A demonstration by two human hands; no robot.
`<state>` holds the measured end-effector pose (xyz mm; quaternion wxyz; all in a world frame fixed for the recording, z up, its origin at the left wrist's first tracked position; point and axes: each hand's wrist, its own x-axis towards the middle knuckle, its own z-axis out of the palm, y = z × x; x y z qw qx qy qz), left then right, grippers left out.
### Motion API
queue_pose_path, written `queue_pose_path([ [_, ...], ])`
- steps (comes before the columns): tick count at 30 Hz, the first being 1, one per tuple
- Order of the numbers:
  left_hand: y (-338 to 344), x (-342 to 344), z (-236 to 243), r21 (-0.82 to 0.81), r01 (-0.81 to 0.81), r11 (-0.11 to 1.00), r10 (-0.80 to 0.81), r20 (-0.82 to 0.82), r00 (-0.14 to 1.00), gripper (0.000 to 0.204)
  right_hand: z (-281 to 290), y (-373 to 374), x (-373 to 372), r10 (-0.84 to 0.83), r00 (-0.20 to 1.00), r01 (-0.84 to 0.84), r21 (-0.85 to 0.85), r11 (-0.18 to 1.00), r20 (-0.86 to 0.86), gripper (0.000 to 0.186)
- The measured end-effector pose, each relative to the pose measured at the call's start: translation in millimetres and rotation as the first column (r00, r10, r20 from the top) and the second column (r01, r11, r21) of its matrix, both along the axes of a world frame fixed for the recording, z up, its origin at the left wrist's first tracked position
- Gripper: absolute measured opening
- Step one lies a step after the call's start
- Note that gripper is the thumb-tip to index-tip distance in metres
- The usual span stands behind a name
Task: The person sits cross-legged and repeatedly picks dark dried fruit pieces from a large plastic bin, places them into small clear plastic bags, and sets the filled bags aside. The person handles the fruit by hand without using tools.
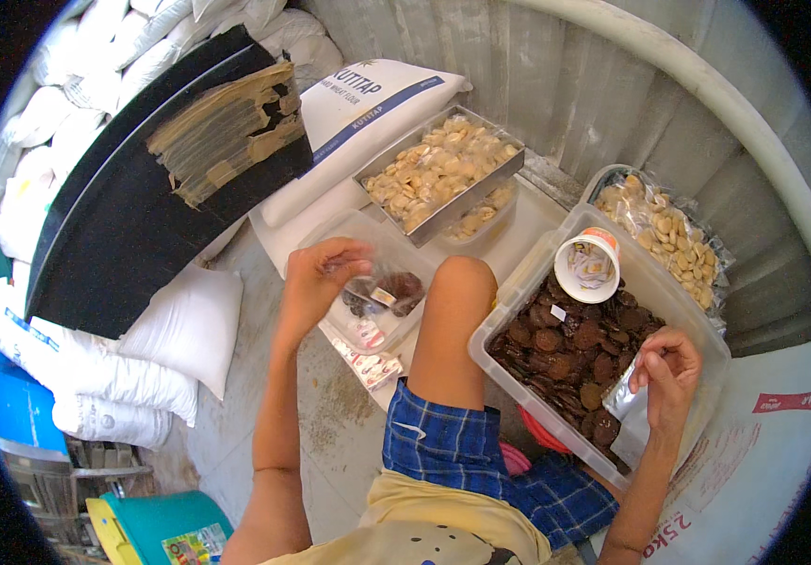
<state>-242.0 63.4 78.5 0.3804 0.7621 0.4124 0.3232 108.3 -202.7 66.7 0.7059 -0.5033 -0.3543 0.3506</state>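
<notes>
My left hand (328, 270) hovers over a clear plastic tub (354, 226), its fingers loosely bent and apart, with nothing visible in them. Inside that tub lie a packet of dark brown discs (397, 293) and small wrappers. My right hand (669, 375) is at the right side of a large translucent bin (556, 428) heaped with dark brown flat discs (556, 344). Its fingers are closed, their tips at the upper end of a shiny silvery packet (622, 394). A white paper cup (586, 273) holding small paper slips leans on the discs at the bin's far end.
A metal tray (467, 193) of pale bagged pieces rests on a plastic container ahead. More pale pieces (660, 231) lie bagged beyond the bin. A white flour sack (373, 104), a black panel with torn tape (170, 179) and stacked sacks stand left. My bent knee (462, 292) sits between tub and bin.
</notes>
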Motion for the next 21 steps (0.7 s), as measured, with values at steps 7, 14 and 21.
queue_pose_path([
  [7, 59, -49, -119, -0.106, -0.066, 0.992, 0.023, -0.363, 0.931, 0.011, -8, 8, 2, -0.054, 0.997, 0.061, -0.146, 0.987, 0.050, 0.013],
  [14, 93, -84, -255, -0.180, -0.062, 0.982, -0.015, -0.399, 0.917, 0.013, -15, 13, 4, -0.038, 0.998, 0.049, -0.193, 0.980, 0.058, 0.009],
  [21, 98, -77, -287, 0.303, -0.101, 0.948, 0.307, -0.778, 0.548, 0.020, -23, 14, 16, -0.072, 0.918, 0.220, -0.352, 0.910, 0.389, 0.012],
])
